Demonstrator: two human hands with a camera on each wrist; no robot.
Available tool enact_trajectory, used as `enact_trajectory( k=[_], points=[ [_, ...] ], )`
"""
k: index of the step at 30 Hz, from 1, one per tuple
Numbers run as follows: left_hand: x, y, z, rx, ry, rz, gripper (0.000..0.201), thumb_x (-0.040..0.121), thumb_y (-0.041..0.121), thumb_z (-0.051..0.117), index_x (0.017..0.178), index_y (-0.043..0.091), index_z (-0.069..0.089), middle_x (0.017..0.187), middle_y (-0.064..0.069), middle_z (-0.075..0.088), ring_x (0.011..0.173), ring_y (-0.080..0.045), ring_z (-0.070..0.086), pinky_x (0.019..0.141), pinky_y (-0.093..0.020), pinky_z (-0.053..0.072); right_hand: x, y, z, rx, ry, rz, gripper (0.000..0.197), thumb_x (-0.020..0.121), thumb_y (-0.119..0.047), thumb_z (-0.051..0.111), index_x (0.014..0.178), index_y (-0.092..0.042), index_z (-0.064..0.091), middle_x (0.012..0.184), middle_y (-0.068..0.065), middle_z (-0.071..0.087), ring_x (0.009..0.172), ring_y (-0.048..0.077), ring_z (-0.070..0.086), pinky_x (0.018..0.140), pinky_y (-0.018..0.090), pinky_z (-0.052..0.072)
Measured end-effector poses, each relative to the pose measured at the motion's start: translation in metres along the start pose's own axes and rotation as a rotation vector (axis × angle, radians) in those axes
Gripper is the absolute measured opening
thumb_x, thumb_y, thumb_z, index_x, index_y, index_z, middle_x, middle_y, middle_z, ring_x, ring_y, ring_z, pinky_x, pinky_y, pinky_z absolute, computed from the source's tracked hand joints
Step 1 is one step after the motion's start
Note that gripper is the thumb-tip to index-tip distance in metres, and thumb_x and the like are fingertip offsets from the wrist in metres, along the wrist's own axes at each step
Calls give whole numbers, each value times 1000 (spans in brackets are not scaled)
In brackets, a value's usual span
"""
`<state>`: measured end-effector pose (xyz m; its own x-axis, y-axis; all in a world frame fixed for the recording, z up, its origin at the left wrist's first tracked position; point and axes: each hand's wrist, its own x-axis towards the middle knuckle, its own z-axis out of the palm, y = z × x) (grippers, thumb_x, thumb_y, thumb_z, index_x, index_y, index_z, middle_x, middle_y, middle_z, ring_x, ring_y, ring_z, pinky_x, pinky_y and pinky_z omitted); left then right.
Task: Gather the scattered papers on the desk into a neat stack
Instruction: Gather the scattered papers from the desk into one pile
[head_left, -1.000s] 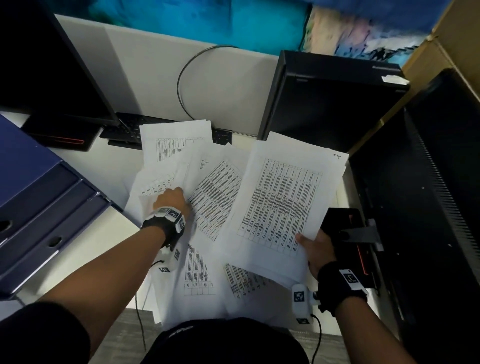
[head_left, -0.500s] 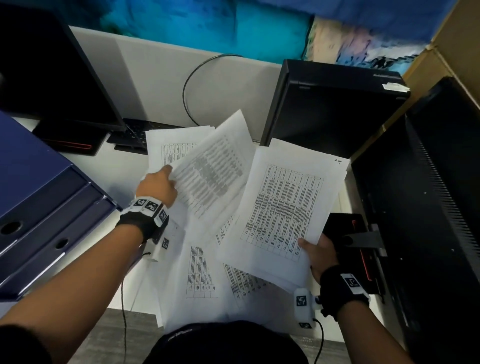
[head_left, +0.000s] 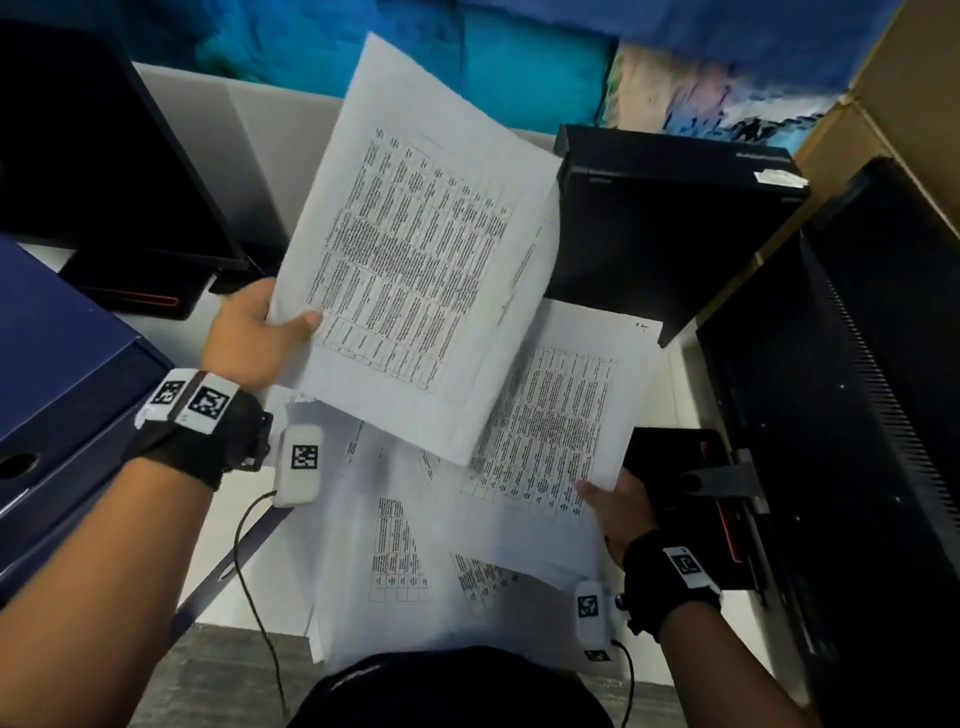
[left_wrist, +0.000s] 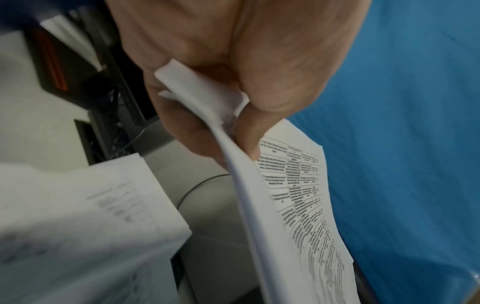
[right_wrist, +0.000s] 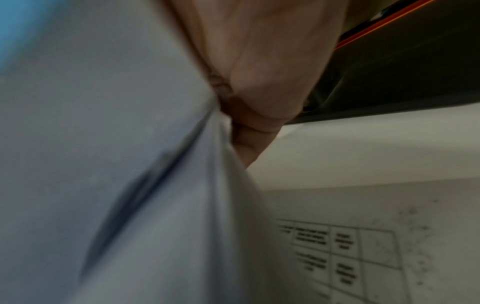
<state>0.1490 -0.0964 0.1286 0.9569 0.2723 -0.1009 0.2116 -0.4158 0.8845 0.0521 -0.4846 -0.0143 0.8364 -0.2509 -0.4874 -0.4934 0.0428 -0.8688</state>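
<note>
My left hand (head_left: 260, 332) pinches the lower left corner of a few printed sheets (head_left: 415, 249) and holds them lifted above the desk, thumb on top; the same left hand (left_wrist: 228, 115) and its sheets (left_wrist: 293, 205) show edge-on in the left wrist view. My right hand (head_left: 618, 504) grips the lower right corner of a second bundle of printed papers (head_left: 561, 431), which the lifted sheets partly overlap. This bundle (right_wrist: 116, 164) fills the right wrist view beside the right hand (right_wrist: 249, 115). More loose papers (head_left: 405, 561) lie scattered on the white desk (head_left: 249, 540) below.
Blue file boxes (head_left: 62, 395) stand at the left. A black monitor (head_left: 93, 156) stands at the back left, a black computer case (head_left: 665, 228) at the back right. A black device with a red stripe (head_left: 717, 499) and a dark unit (head_left: 857, 415) crowd the right side.
My left hand has picked sheets off the pile and raised them up and to the right, over the bundle in my right hand. The right hand has barely moved.
</note>
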Motion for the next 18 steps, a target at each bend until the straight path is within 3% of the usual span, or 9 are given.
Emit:
enact_trajectory(
  k=[2,5,7,10,14,16,18],
  points=[
    [-5,-9,10,-145,-76,-37,22,72,30,74,94,35,72,103,-1,74,98,-32,70,88,-55,54,-2,-5,6,35,-15,-13,32,90,12,55,100,-16,66,94,-4,70,85,14,68,70,28,58],
    [-18,-26,37,-39,-202,-57,23,74,23,80,92,32,70,98,6,73,93,-25,70,86,-44,55,-5,-14,13,76,-47,-32,34,90,12,56,95,-20,67,87,-5,74,76,11,72,61,21,57],
    [-26,-42,57,11,-293,-77,34,75,20,81,105,25,66,102,1,72,95,-25,69,90,-47,54,-7,-22,16,108,-101,-44,31,89,9,58,98,-18,68,87,-4,77,81,16,72,66,26,58],
    [-37,-57,81,95,-406,-127,43,79,22,78,116,19,57,110,0,68,100,-24,65,93,-45,51,-13,-36,20,170,-197,-64,27,86,1,65,109,-13,69,102,3,76,93,21,72,77,34,59],
    [-43,-58,95,230,-445,-161,42,90,52,59,112,17,51,95,3,60,91,-21,58,77,-33,44,-18,-44,21,153,-247,-91,32,86,2,66,112,-15,70,112,6,74,104,25,70,88,43,56],
    [-42,-56,96,214,-433,-183,47,91,58,51,116,18,50,100,3,60,96,-21,58,84,-35,45,-18,-45,20,129,-242,-102,33,87,5,64,110,-18,71,112,7,74,105,26,69,90,45,55],
    [-40,-52,97,108,-450,-199,45,93,50,54,125,20,49,115,0,63,107,-23,59,98,-40,45,-21,-47,21,105,-262,-117,36,87,7,62,109,-20,72,113,7,73,107,27,68,91,46,54]
  ],
)
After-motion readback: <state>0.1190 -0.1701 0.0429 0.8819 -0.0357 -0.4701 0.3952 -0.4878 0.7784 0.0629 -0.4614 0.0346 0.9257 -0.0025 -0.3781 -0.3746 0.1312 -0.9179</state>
